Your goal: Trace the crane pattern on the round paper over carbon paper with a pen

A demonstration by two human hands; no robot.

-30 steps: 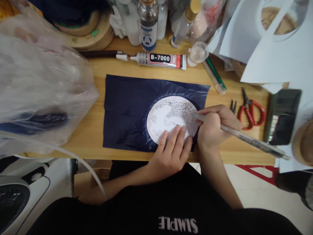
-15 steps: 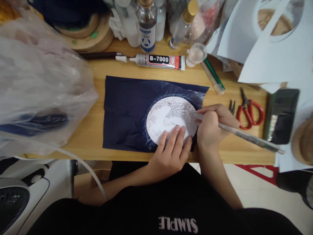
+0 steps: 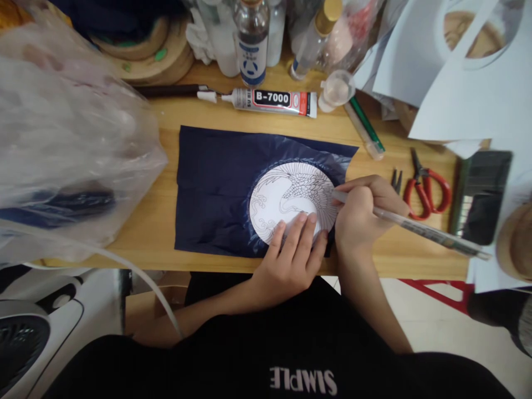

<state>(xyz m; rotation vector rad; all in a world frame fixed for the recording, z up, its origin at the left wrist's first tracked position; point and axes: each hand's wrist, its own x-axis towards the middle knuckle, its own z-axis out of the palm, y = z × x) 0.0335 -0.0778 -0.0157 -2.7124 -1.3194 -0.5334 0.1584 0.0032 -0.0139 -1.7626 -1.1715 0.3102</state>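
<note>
A round white paper (image 3: 270, 194) with a black line drawing of a bird lies on a dark blue sheet (image 3: 211, 188). My left hand (image 3: 291, 255) rests flat over the paper's lower edge, fingers spread and pointing away from me. In my right hand (image 3: 361, 213) is a clear pen (image 3: 432, 233), gripped near its front end. Its tip end meets the right edge of the drawing, and its back end points to the lower right.
Behind the sheet lie a glue tube (image 3: 274, 102), a small clear cup (image 3: 336, 90) and a green pen (image 3: 366, 123). Red-handled pliers (image 3: 426, 191) and a phone (image 3: 484, 197) are at the right. A plastic bag (image 3: 78, 133) fills the left; bottles (image 3: 252, 55) stand at the back.
</note>
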